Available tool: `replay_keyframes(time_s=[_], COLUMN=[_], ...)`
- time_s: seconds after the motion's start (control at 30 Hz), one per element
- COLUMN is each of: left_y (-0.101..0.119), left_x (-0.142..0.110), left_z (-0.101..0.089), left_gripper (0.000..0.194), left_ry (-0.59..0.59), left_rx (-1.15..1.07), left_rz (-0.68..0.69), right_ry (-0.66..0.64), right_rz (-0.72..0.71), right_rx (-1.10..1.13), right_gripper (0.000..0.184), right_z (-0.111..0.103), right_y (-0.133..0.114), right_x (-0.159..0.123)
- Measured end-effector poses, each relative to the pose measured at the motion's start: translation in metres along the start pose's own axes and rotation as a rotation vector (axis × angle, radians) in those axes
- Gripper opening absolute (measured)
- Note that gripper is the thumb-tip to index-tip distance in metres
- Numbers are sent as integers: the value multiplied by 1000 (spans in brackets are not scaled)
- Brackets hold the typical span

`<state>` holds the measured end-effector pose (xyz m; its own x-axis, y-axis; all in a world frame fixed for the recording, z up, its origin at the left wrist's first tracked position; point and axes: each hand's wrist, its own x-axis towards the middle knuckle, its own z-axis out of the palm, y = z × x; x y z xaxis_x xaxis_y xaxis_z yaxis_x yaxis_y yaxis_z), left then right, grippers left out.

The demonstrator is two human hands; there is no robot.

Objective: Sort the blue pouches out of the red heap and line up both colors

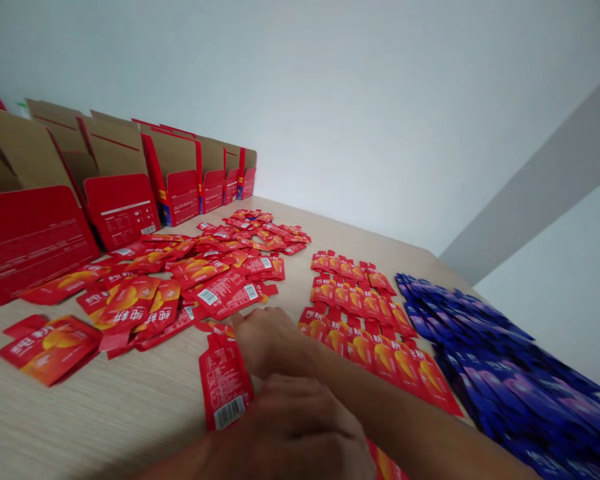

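My right hand (pixel 267 340) reaches in from the lower right to the near edge of a loose pile of red pouches (pixel 230 290). Its fingers are curled down and mostly hidden; what they hold cannot be made out. My left hand (pixel 305 427) is closer to me, its back up and its fingers curled under, below the right forearm. Both hands are beside a red pouch (pixel 223 380) lying barcode side up, and the left hand covers its lower corner. Part of another red pouch (pixel 387 465) shows beyond the left hand, under the right forearm.
Red pouches (pixel 357 297) lie in overlapping rows, fronts up, right of the pile. Dark blue pouches (pixel 480 347) overlap in rows farther right. Open red cardboard boxes (pixel 123 210) line the left side of the wooden table (pixel 45 413). A pale wall stands behind.
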<state>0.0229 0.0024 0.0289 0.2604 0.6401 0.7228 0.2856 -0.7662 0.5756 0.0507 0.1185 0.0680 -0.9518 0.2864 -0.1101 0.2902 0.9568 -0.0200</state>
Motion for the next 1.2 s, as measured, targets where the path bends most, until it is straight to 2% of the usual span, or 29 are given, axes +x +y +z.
replay_keyframes(time_s=[0.07, 0.13, 0.2, 0.27, 0.3, 0.33, 0.4, 0.47, 0.53, 0.6, 0.7, 0.8, 0.9, 0.97, 1.03, 1.13, 1.2], left_y=[4, 2, -7, -18, -23, -27, -31, -34, -37, -41, -49, -53, -51, -47, -43, -38, -37], left_x=[8, 16, 25, 37, 44, 51, 64, 71, 72, 70, 64, 61, 61, 61, 60, 55, 50], left_z=[-14, -25, -32, -36, -37, -38, -38, -39, -40, -43, -45, -45, -42, -41, -40, -38, -37], left_gripper=[31, 40, 38, 42, 48, 53, 52, 46, 44, 44, 43, 42, 44, 50, 56, 53, 47], left_ry=[175, 408, 702, 1004, 1093, 1120, 1017, 881, 860, 921, 958, 930, 933, 932, 920, 890, 860], left_rx=[90, 192, 234, 169, 88, -21, -254, -412, -436, -409, -338, -228, -297, -380, -395, -365, -343], left_rz=[82, 117, 71, -83, -179, -277, -447, -541, -588, -607, -617, -639, -675, -689, -688, -656, -626], right_ry=[-53, -26, 174, 464, 577, 646, 679, 680, 754, 812, 757, 690, 677, 654, 605, 485, 440], right_rz=[109, 211, 304, 383, 388, 363, 270, 215, 258, 308, 281, 264, 250, 273, 397, 778, 939], right_rx=[34, 68, 152, 408, 612, 832, 1208, 1344, 1192, 848, 388, 215, 164, 140, 99, 4, -20], right_gripper=[25, 20, 13, 7, 7, 8, 22, 35, 38, 37, 37, 35, 29, 27, 27, 30, 34], right_z=[-16, -29, -37, -37, -35, -32, -27, -23, -22, -21, -18, -13, -14, -23, -35, -52, -54], right_y=[8, 19, 33, 45, 49, 52, 53, 49, 44, 41, 38, 35, 41, 59, 95, 174, 227], right_x=[-12, -28, -44, -57, -62, -64, -66, -65, -66, -68, -72, -74, -73, -74, -75, -79, -79])
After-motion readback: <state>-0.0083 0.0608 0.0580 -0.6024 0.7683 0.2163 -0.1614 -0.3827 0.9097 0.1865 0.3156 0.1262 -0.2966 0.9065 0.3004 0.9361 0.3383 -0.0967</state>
